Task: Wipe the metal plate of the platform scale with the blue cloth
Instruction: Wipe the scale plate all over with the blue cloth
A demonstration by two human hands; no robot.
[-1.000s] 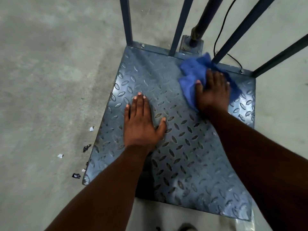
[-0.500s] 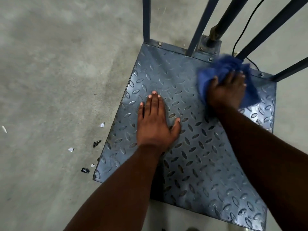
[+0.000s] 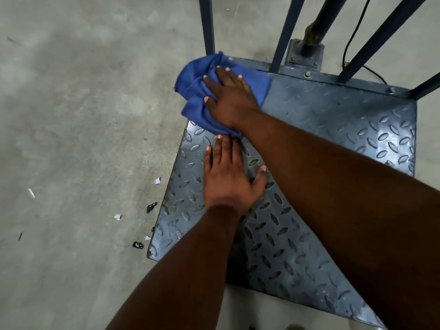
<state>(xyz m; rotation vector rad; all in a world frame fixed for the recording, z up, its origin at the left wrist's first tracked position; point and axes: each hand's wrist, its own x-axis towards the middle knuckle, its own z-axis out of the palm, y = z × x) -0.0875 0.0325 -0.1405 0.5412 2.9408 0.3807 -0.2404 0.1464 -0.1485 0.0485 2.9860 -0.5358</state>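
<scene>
Upright blue frame bars (image 3: 207,25) and the scale's pole (image 3: 319,22) fence the far edge of the metal plate (image 3: 333,129). Its right half lies bare. The left hand (image 3: 228,177), flat beside the left edge, and the right forearm (image 3: 333,186) crossing diagonally block the middle.

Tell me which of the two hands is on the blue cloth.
The right hand, reaching across to the far left corner of the metal plate, presses the blue cloth. The left hand lies flat on bare metal, nearer the person.

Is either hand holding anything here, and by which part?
The right hand presses flat on the middle of the cloth, not gripping it. The left hand lies flat on the plate, holding nothing.
</scene>
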